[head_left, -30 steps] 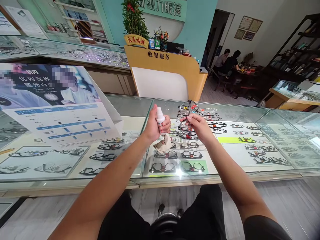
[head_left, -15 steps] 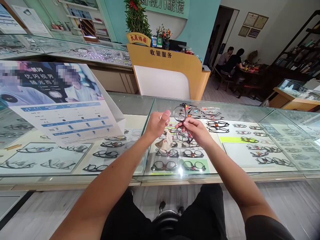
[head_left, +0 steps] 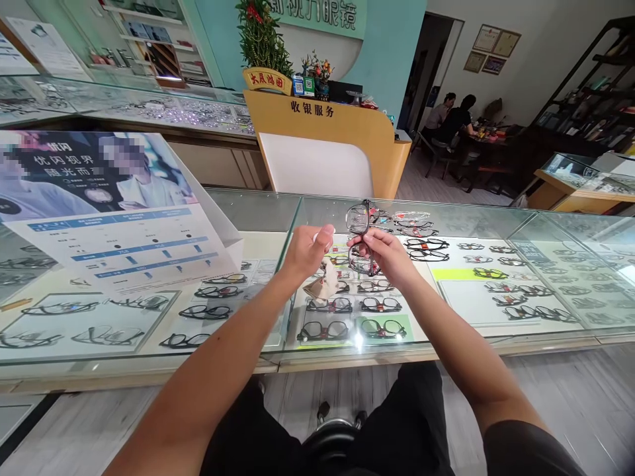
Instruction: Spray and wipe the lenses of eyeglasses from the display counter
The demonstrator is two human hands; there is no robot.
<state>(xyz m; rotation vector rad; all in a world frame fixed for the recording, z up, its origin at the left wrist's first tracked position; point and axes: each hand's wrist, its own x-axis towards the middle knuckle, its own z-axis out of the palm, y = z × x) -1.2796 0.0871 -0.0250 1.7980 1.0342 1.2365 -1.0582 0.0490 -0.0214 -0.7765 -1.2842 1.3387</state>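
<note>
My right hand [head_left: 384, 250] pinches a pair of dark-rimmed eyeglasses [head_left: 364, 206] at the middle of the frame. The glasses stand on end above the glass counter, one lens above the fingers and the other below. To their left, my left hand [head_left: 308, 250] is closed with the thumb on top, apart from the glasses. A pale beige cloth [head_left: 321, 285] with small dark marks hangs from under the left fist, and a bit of white shows between its fingers. The part inside the fist is hidden.
Rows of eyeglass frames [head_left: 381, 304] lie inside the glass display counter [head_left: 426, 354] below my hands. A folded advertising card [head_left: 133, 244] stands on the left. Beyond are a wooden cashier desk [head_left: 384, 145] and two seated people [head_left: 456, 125] at a table.
The view has shifted slightly. My right hand has turned the glasses a little, so they stand more edge-on. The left hand still keeps the cloth beside them.
</note>
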